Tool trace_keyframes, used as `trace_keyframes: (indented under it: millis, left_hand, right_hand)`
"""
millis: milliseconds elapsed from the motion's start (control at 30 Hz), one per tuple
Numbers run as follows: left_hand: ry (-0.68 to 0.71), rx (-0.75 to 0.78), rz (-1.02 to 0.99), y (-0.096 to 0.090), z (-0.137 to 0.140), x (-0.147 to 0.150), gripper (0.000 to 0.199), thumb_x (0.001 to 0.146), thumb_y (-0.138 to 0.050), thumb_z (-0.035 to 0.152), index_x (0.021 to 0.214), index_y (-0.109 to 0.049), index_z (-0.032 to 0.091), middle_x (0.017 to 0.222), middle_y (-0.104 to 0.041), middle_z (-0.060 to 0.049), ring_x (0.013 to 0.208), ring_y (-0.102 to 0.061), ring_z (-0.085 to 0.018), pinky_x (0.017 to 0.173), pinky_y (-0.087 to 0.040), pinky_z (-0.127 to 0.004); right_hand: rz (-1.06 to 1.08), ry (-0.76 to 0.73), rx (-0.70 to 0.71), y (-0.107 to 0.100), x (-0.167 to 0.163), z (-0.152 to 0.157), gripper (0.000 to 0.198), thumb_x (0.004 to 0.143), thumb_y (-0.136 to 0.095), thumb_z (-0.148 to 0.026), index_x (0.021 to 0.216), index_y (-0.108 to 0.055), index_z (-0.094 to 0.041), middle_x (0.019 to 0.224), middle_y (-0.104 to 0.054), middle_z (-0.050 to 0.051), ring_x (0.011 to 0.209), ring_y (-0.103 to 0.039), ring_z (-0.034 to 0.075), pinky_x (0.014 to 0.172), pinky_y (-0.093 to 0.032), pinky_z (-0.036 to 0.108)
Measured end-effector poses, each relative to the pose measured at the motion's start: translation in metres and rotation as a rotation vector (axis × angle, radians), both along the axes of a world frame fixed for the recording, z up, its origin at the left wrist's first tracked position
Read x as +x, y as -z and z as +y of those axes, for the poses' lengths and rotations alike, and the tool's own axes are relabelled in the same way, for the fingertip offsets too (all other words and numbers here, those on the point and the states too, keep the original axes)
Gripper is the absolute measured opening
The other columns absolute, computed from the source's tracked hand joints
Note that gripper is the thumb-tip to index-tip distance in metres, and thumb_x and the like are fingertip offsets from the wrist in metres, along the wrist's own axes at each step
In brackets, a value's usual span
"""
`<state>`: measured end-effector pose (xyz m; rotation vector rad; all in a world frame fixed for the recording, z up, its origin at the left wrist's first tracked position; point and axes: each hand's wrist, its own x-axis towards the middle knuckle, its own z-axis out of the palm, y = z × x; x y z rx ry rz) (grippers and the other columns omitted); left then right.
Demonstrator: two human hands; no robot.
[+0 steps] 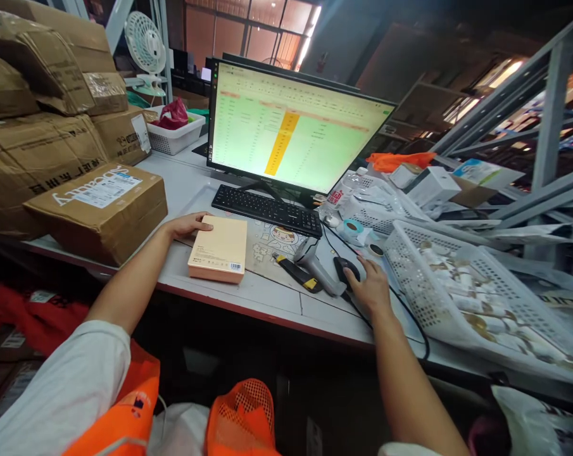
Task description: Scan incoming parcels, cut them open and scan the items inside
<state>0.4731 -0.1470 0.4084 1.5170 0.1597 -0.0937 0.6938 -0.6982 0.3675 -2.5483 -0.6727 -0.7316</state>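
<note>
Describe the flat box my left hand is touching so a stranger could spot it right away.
Start at the monitor and drop to the black keyboard below it. Just left of and in front of the keyboard lies the peach box, flat on the table, the left hand at its far corner. Unlike the brown cartons, it is pale, slim and untaped.

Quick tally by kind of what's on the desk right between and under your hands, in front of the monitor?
Flat peach box, left hand on it: 1
Keyboard: 1
Mouse, under right hand: 1
Barcode scanner: 1
Box cutter: 1
Total: 5
</note>
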Motion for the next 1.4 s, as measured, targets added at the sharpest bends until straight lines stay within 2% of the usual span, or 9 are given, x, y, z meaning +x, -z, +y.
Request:
trace_keyframes:
  millis: [100, 200, 433, 633, 767, 1000, 1200, 1400]
  left_hand:
    - [-0.038, 0.005, -0.043, 0.003, -0.006, -0.005, 0.069, 0.060, -0.093, 0.047, 0.116, -0.064, 0.018, 0.105, -0.074, -0.008, 0.094, -0.070, -0.026, 0.082, -0.055, -0.037]
    - [-0.056, 0.028, -0.075, 0.004, -0.009, -0.008, 0.068, 0.063, -0.091, 0.047, 0.117, -0.063, 0.017, 0.108, -0.073, -0.009, 0.094, -0.070, -0.025, 0.081, -0.055, -0.035]
    - [-0.086, 0.081, -0.080, 0.001, -0.011, -0.008, 0.069, 0.064, -0.088, 0.050, 0.118, -0.063, 0.017, 0.110, -0.072, -0.010, 0.097, -0.069, -0.027, 0.082, -0.055, -0.037]
    - [-0.088, 0.122, -0.094, -0.001, -0.015, -0.009, 0.066, 0.065, -0.086, 0.053, 0.115, -0.062, 0.017, 0.107, -0.072, -0.009, 0.097, -0.069, -0.028, 0.083, -0.054, -0.037]
    - [-0.076, 0.127, -0.116, 0.002, -0.015, -0.008, 0.064, 0.067, -0.087, 0.051, 0.116, -0.064, 0.017, 0.109, -0.072, -0.009, 0.100, -0.069, -0.028, 0.084, -0.054, -0.037]
    - [-0.075, 0.126, -0.143, 0.006, -0.014, -0.007, 0.065, 0.066, -0.086, 0.052, 0.116, -0.064, 0.016, 0.110, -0.071, -0.009, 0.101, -0.068, -0.028, 0.085, -0.053, -0.036]
    - [-0.074, 0.132, -0.129, 0.004, -0.014, -0.007, 0.066, 0.065, -0.086, 0.054, 0.115, -0.063, 0.017, 0.110, -0.072, -0.009, 0.100, -0.067, -0.027, 0.083, -0.052, -0.035]
    - [-0.067, 0.134, -0.160, 0.007, -0.013, -0.006, 0.066, 0.064, -0.086, 0.055, 0.113, -0.063, 0.018, 0.109, -0.072, -0.008, 0.102, -0.067, -0.028, 0.085, -0.051, -0.035]
  right_hand:
    - [0.003, -0.001, 0.079, 0.019, -0.003, 0.002, 0.066, 0.091, -0.052, -0.061, 0.132, -0.066, -0.011, 0.135, -0.062, 0.022, 0.128, -0.057, 0.035, 0.112, -0.044, 0.054]
    - [-0.002, -0.043, 0.115, 0.024, -0.006, 0.006, 0.065, 0.092, -0.054, -0.062, 0.133, -0.066, -0.013, 0.134, -0.063, 0.020, 0.128, -0.057, 0.034, 0.114, -0.043, 0.052]
    - [0.047, -0.105, 0.058, 0.013, -0.011, 0.008, 0.066, 0.092, -0.056, -0.058, 0.140, -0.061, -0.013, 0.136, -0.063, 0.019, 0.129, -0.057, 0.033, 0.115, -0.043, 0.050]
    - [-0.013, -0.008, 0.048, 0.011, -0.017, 0.011, 0.058, 0.094, -0.050, -0.048, 0.141, -0.060, -0.015, 0.135, -0.063, 0.019, 0.129, -0.057, 0.033, 0.113, -0.044, 0.049]
    - [0.014, 0.042, 0.024, 0.016, -0.013, 0.010, 0.058, 0.092, -0.049, -0.045, 0.138, -0.062, -0.014, 0.134, -0.063, 0.019, 0.126, -0.057, 0.033, 0.110, -0.046, 0.048]
    - [0.068, 0.038, 0.011, 0.022, -0.008, 0.008, 0.059, 0.090, -0.054, -0.046, 0.140, -0.061, -0.015, 0.136, -0.060, 0.018, 0.126, -0.056, 0.034, 0.108, -0.046, 0.051]
    - [0.003, 0.007, 0.050, 0.011, 0.000, 0.005, 0.062, 0.088, -0.054, -0.045, 0.138, -0.061, -0.010, 0.132, -0.064, 0.021, 0.124, -0.058, 0.034, 0.112, -0.044, 0.051]
    - [0.036, 0.039, 0.017, 0.005, 0.014, 0.015, 0.063, 0.086, -0.052, -0.045, 0.139, -0.062, -0.011, 0.134, -0.063, 0.020, 0.124, -0.057, 0.034, 0.111, -0.045, 0.051]
